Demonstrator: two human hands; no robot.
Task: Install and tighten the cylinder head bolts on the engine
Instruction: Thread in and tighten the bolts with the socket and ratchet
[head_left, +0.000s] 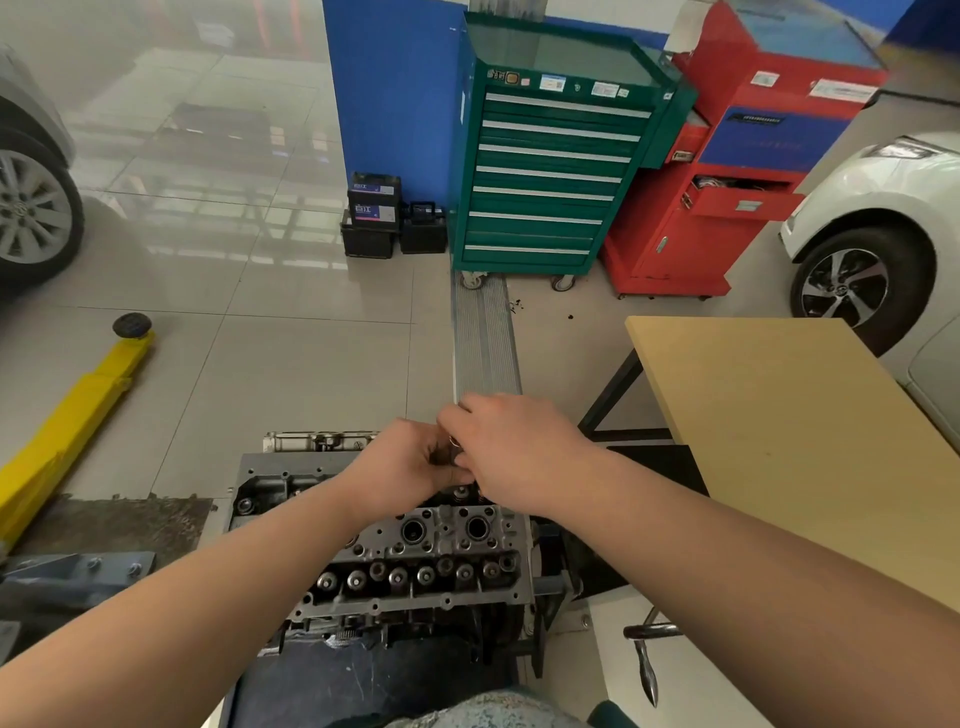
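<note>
Tiled workshop floor (270, 364) surrounds the engine (431, 551).

Glossy pale floor tiles (291, 332) mirror soft daylight, and the green drawer cabinet (545, 171) stands on castors against a blue wall panel (389, 88). Just right of the cabinet is a red tool trolley (727, 171) with a white car (878, 208) beyond it; left of the cabinet sit black batteries (384, 218). In front of the cabinet, a ribbed metal strip (485, 338) runs along the floor, with a wooden worktop (779, 415) to its right, and a yellow lift arm (67, 415) and grey car wheel (31, 208) far left.
</note>
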